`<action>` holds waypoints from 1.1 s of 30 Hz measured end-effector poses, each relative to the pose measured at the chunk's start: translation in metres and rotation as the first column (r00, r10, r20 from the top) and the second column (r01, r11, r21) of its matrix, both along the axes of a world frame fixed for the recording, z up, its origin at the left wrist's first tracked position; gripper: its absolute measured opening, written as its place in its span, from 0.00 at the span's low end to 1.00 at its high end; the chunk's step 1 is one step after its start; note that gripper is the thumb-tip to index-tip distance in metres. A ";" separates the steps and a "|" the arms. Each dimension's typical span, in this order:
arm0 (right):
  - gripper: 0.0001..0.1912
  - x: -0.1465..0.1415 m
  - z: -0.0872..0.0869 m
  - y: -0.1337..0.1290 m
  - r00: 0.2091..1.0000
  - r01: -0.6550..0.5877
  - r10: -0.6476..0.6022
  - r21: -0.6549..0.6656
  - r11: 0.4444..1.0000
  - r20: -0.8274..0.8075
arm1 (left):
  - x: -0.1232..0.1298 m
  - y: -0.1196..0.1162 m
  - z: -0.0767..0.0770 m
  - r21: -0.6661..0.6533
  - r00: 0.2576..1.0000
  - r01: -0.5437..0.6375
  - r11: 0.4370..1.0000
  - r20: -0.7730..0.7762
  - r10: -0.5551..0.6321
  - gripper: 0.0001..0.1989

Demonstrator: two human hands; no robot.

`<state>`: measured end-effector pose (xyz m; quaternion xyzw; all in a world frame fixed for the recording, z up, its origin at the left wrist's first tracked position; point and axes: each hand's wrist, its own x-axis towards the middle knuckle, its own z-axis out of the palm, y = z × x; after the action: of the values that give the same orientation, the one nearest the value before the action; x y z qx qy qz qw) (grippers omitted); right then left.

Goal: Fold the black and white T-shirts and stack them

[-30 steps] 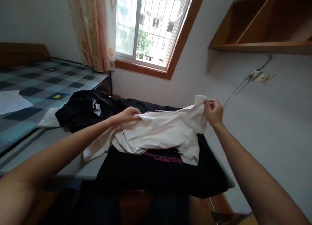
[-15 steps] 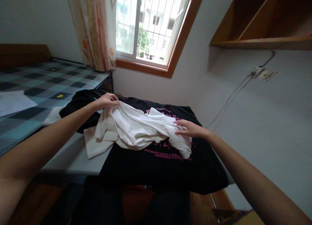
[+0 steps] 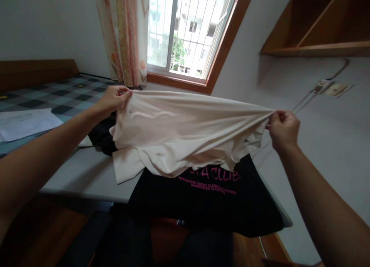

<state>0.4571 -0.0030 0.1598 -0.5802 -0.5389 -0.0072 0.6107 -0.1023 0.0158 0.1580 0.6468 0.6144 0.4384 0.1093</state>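
Observation:
A white shirt (image 3: 185, 124) hangs stretched between my two hands, its lower part still resting in folds on the cloth below. At its upper left edge my left hand (image 3: 117, 99) is closed in a pinch. My right hand (image 3: 283, 128) grips the other end of that edge on the right. Beneath lies a black garment (image 3: 208, 205) with pink lettering, spread flat and partly covered by the shirt. Another black cloth (image 3: 102, 134) is bunched behind my left forearm.
Under the clothes is a white table (image 3: 92, 174). To the left is a bed with a checked mattress (image 3: 86, 91) and papers (image 3: 26, 124) on it. A curtained window (image 3: 187, 35) is behind. Wooden shelves (image 3: 318, 47) and a wall socket (image 3: 332, 87) are at right.
Both hands have risen and spread apart, the right one moving far to the right and closing on the shirt. The crumpled white shirt is now pulled taut along its top edge.

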 end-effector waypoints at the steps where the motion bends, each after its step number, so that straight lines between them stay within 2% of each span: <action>1: 0.13 -0.001 0.007 0.006 0.999 0.010 -0.009 0.034 0.999 -0.035 | 0.005 -0.003 0.008 0.018 1.000 -0.008 1.000 0.014 0.008 0.22; 3: 0.09 -0.019 0.016 0.017 0.995 0.043 -0.036 0.078 0.996 -0.090 | 0.022 -0.010 0.021 0.081 1.000 0.007 0.997 -0.012 -0.006 0.22; 4: 0.07 -0.036 0.019 0.023 0.991 0.072 -0.059 0.108 0.992 -0.116 | 0.034 -0.014 0.025 0.120 0.998 0.056 0.991 -0.046 -0.051 0.24; 5: 0.07 -0.058 0.020 0.027 0.992 0.037 -0.022 0.119 0.992 -0.126 | 0.049 -0.017 0.026 0.156 0.989 0.130 0.979 -0.084 -0.118 0.29; 6: 0.09 -0.083 0.022 0.029 0.991 -0.081 0.093 0.115 0.990 -0.099 | 0.065 -0.020 0.024 0.165 0.969 0.234 0.958 -0.119 -0.217 0.34; 7: 0.10 -0.109 0.022 0.030 0.964 -0.258 0.262 0.088 0.962 -0.040 | 0.081 -0.023 0.020 0.144 0.933 0.351 0.925 -0.140 -0.332 0.38; 8: 0.12 -0.135 0.023 0.028 0.893 -0.450 0.449 0.028 0.893 0.031 | 0.097 -0.025 0.013 0.100 0.885 0.459 0.883 -0.143 -0.444 0.40; 10: 0.15 -0.176 0.024 0.019 0.678 -0.714 0.726 -0.133 0.688 0.114 | 0.118 -0.027 -0.006 -0.017 0.779 0.619 0.785 -0.111 -0.617 0.34; 11: 0.16 -0.188 0.024 0.013 0.576 -0.780 0.807 -0.206 0.590 0.129 | 0.121 -0.026 -0.017 -0.084 0.731 0.671 0.736 -0.087 -0.677 0.30; 12: 0.16 -0.193 0.023 0.006 0.504 -0.811 0.854 -0.267 0.520 0.132 | 0.118 -0.024 -0.029 -0.164 0.697 0.698 0.697 -0.067 -0.713 0.27; 13: 0.16 -0.190 0.021 0.001 0.473 -0.813 0.871 -0.316 0.489 0.131 | 0.109 -0.022 -0.040 -0.231 0.689 0.695 0.681 -0.055 -0.722 0.26; 14: 0.16 -0.180 0.017 -0.004 0.476 -0.793 0.869 -0.363 0.490 0.133 | 0.095 -0.019 -0.049 -0.254 0.721 0.663 0.704 -0.038 -0.692 0.25; 16: 0.13 -0.147 0.002 -0.007 0.558 -0.679 0.813 -0.473 0.562 0.166 | 0.059 -0.014 -0.064 -0.300 0.793 0.577 0.760 -0.016 -0.608 0.25; 18: 0.09 -0.108 -0.021 -0.003 0.646 -0.513 0.734 -0.595 0.619 0.208 | 0.024 -0.009 -0.072 -0.398 0.842 0.484 0.779 -0.028 -0.538 0.26; 19: 0.07 -0.091 -0.034 0.001 0.675 -0.450 0.707 -0.641 0.622 0.211 | 0.011 -0.008 -0.073 -0.408 0.869 0.424 0.809 -0.067 -0.490 0.29; 21: 0.05 -0.068 -0.061 0.008 0.728 -0.351 0.654 -0.706 0.615 0.207 | 0.003 -0.004 -0.071 -0.291 0.914 0.286 0.913 -0.202 -0.351 0.34; 23: 0.06 -0.062 -0.086 0.015 0.768 -0.311 0.612 -0.723 0.617 0.192 | 0.015 0.000 -0.069 -0.170 0.909 0.253 0.952 -0.296 -0.295 0.33; 24: 0.08 -0.066 -0.096 0.018 0.785 -0.314 0.596 -0.724 0.614 0.165 | 0.027 0.002 -0.069 -0.162 0.889 0.281 0.946 -0.328 -0.320 0.31; 27: 0.18 -0.088 -0.119 0.023 0.796 -0.380 0.601 -0.714 0.588 0.071 | 0.069 0.008 -0.073 -0.231 0.773 0.319 0.919 -0.498 -0.393 0.28; 29: 0.17 -0.105 -0.125 0.022 0.769 -0.401 0.632 -0.694 0.597 0.099 | 0.089 0.012 -0.080 -0.303 0.671 0.284 0.910 -0.615 -0.414 0.28; 31: 0.10 -0.115 -0.124 0.017 0.750 -0.352 0.621 -0.657 0.667 0.227 | 0.098 0.016 -0.087 -0.390 0.612 0.197 0.899 -0.668 -0.424 0.32; 33: 0.09 -0.117 -0.116 0.008 0.748 -0.271 0.545 -0.575 0.772 0.378 | 0.096 0.020 -0.094 -0.470 0.605 0.106 0.876 -0.669 -0.432 0.35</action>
<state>0.3405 0.0053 0.0439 -0.5517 -0.7853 0.1083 0.2592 -0.0063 0.0360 0.0643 0.8213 0.5690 -0.0235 0.0329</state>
